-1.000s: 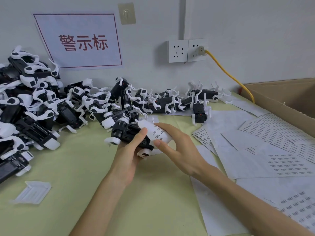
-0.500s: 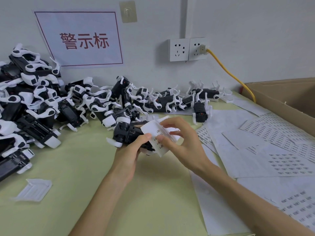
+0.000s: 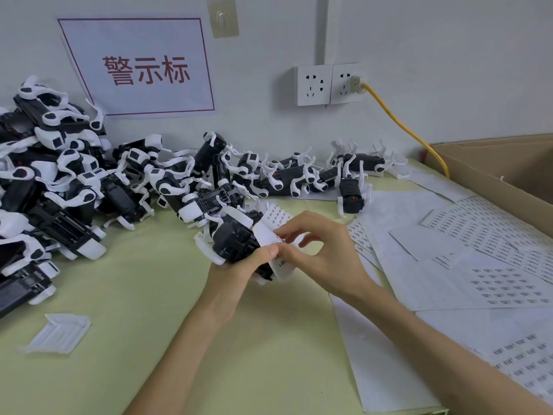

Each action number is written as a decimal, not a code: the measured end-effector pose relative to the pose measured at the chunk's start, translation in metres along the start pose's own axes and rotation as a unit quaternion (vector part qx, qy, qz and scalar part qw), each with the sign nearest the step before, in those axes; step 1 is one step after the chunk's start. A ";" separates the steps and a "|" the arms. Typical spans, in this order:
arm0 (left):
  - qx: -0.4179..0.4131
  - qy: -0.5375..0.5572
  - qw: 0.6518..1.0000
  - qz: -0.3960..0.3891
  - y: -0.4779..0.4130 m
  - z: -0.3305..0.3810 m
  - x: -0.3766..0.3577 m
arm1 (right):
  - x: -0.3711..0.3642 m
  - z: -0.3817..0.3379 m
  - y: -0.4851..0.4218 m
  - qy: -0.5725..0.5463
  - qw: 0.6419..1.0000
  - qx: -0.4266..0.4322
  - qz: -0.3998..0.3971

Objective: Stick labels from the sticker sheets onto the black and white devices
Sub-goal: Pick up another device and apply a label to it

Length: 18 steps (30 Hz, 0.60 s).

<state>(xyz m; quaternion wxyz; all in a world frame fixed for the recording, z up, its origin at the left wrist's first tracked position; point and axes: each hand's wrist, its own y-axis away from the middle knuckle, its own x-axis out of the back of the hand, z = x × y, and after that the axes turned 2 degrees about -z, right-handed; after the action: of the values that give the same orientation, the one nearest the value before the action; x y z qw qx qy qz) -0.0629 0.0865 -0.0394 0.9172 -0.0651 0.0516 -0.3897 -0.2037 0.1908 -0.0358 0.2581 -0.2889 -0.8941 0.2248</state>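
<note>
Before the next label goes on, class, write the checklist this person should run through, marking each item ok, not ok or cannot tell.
1. Grip of left hand on device: ok.
2. Thumb pins sticker strip against device: ok.
3. Pinch of right hand on sticker strip: ok.
4. One label lifted free: cannot tell.
5. Spare sticker sheets lying close by on table: ok.

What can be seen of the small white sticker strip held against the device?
The small white paper sticker strip carries rows of tiny dark printed labels. It is curled and draped over the black and white plastic device. The left hand pins it to the device with its thumb; the right hand pinches its middle with the fingertips, seemingly at a label. Its lower end sticks out beneath the hands.
</note>
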 end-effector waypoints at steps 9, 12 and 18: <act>0.003 -0.026 0.999 -0.022 0.001 -0.002 0.002 | 0.001 -0.003 0.001 -0.004 1.000 -0.019 -0.008; -0.002 -0.024 0.999 -0.026 0.001 -0.001 -0.001 | 0.002 -0.002 0.000 0.008 1.000 -0.011 -0.001; 0.010 0.012 1.000 -0.013 0.000 0.001 -0.004 | 0.003 -0.003 -0.001 0.020 1.000 -0.011 0.003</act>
<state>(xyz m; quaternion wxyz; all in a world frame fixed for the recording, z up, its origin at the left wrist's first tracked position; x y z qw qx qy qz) -0.0656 0.0893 -0.0378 0.9122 -0.0516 0.0576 -0.4025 -0.2043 0.1933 -0.0319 0.2724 -0.2990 -0.8901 0.2100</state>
